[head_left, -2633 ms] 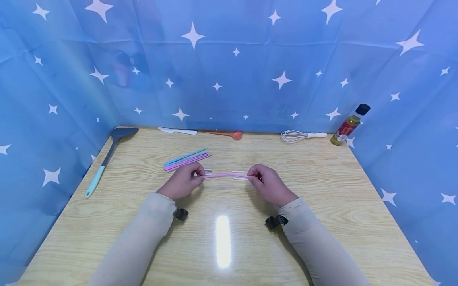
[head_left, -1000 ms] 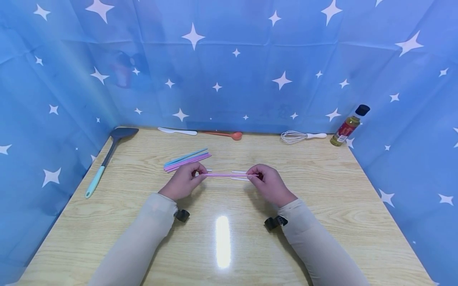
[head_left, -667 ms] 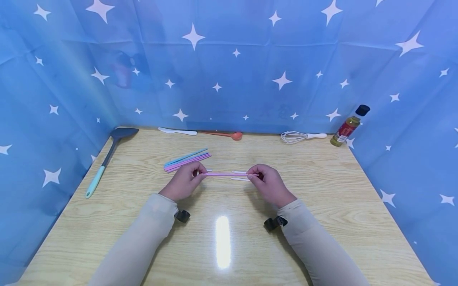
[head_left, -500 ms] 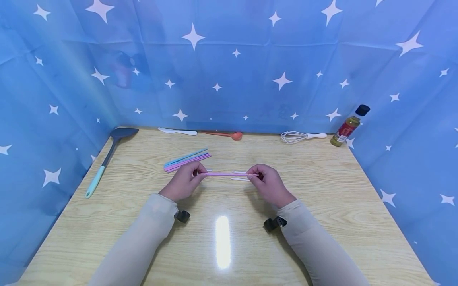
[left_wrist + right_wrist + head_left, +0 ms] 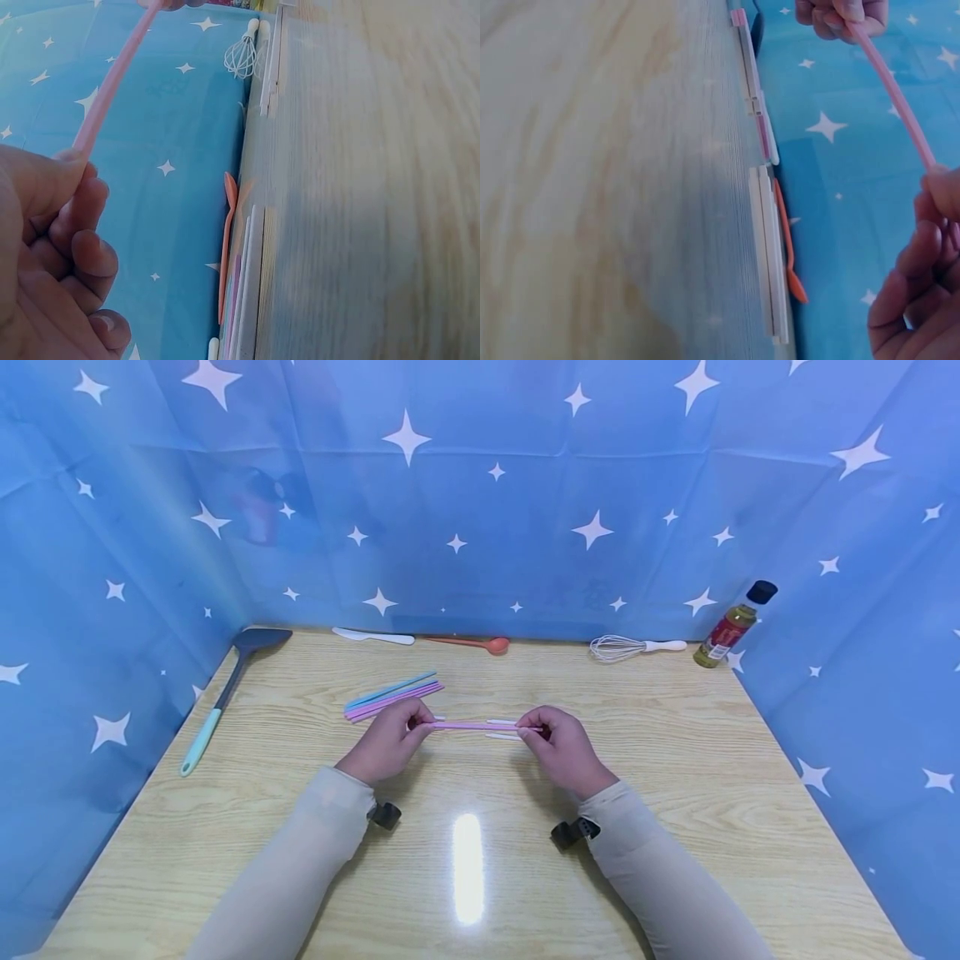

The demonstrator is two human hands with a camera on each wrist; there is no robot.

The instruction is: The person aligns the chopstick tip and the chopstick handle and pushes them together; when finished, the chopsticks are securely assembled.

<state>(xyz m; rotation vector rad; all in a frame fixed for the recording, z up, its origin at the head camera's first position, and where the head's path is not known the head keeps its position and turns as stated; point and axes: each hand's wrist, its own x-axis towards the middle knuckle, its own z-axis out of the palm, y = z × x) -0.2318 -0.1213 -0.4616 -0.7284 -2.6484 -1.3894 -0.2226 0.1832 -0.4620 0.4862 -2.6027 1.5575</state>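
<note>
A thin pink stick (image 5: 475,726), straw-like in width, stretches level between the two hands. My left hand (image 5: 386,739) pinches it at one end between thumb and index finger. At the other end my right hand (image 5: 561,750) pinches it the same way, and a short piece shows past the fingertips. Both wrist views show the stick (image 5: 116,79) held above the table, the other fingers loosely curled. Beneath, white sticks (image 5: 504,737) lie on the table, partly hidden by the right hand; another white tip (image 5: 439,718) shows beside the left.
Blue sticks (image 5: 390,691) and pink-purple ones (image 5: 397,699) lie bundled behind the left hand. Along the back edge are a white knife (image 5: 373,636), an orange spoon (image 5: 496,646), a whisk (image 5: 618,648) and a bottle (image 5: 729,631). A spatula (image 5: 225,689) lies far left.
Earlier, two pink lengths met at a slight angle midway between the hands; now they form one straight line. The left hand has shifted slightly right; the right hand has hardly moved.
</note>
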